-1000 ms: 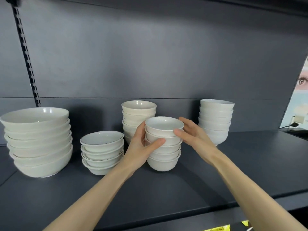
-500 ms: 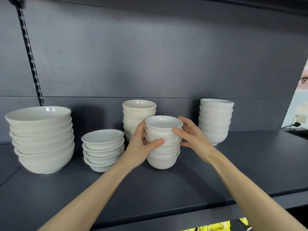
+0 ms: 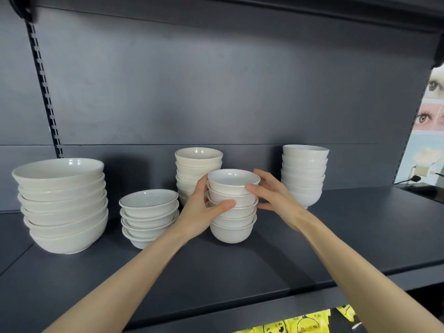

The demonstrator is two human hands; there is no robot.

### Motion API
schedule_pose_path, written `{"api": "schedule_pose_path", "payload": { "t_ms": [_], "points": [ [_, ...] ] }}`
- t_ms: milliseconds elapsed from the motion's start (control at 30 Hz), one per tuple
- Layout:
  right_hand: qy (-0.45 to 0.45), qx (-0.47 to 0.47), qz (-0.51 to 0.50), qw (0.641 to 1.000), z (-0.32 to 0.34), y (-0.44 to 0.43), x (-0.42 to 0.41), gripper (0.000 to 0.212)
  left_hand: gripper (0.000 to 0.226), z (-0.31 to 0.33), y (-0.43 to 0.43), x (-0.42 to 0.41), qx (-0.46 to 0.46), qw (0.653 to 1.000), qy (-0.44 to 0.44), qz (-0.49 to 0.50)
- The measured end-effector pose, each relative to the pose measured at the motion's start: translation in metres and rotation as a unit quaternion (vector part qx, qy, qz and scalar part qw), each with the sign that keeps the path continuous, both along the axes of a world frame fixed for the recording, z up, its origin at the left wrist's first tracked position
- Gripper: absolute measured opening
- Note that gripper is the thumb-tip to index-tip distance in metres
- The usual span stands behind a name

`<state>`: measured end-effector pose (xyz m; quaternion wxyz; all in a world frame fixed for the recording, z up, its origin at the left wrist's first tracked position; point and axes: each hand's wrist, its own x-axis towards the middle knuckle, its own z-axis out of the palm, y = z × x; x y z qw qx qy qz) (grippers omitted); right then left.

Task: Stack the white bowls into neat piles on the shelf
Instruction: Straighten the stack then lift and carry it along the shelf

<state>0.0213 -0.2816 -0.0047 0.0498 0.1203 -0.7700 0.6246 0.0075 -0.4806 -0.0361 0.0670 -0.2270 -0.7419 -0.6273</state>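
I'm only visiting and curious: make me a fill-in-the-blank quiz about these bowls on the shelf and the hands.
The shelf carries ___ piles of white bowls. The largest bowls sit at the far ___ end. The left hand and right hand hold the front pile, whose top bowl is ___ inside. Under the shelf lie packets coloured ___.
Missing words: five; left; empty; yellow.
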Motion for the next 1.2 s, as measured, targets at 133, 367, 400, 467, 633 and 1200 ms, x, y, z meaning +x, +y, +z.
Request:
{"api": "schedule_pose_path", "payload": {
  "t_ms": [133,367,400,467,633,1200],
  "points": [
    [0.004,0.03,-0.016,0.999,0.004,0.001,0.002,0.06,0.089,0.006,-0.003,0.004,-0.038,0.999,-0.008,0.023],
    [0.024,0.148,-0.063,0.987,0.018,0.008,0.01,0.061,0.059,0.03,-0.01,0.012,-0.14,0.986,-0.008,0.088],
    [0.025,0.164,-0.068,0.984,0.02,0.01,0.011,0.06,0.056,0.034,-0.012,0.013,-0.162,0.981,-0.007,0.103],
    [0.036,0.204,-0.083,0.975,0.027,0.014,0.012,0.057,0.051,0.042,-0.017,0.015,-0.224,0.963,0.011,0.149],
    [0.091,0.285,-0.109,0.948,0.05,0.023,0.023,0.057,0.047,0.068,-0.017,0.033,-0.327,0.916,0.093,0.212],
    [0.242,0.425,-0.121,0.864,0.097,0.16,0.094,0.049,0.051,0.103,0.134,0.129,-0.387,0.839,0.257,0.283]
  ]
}}
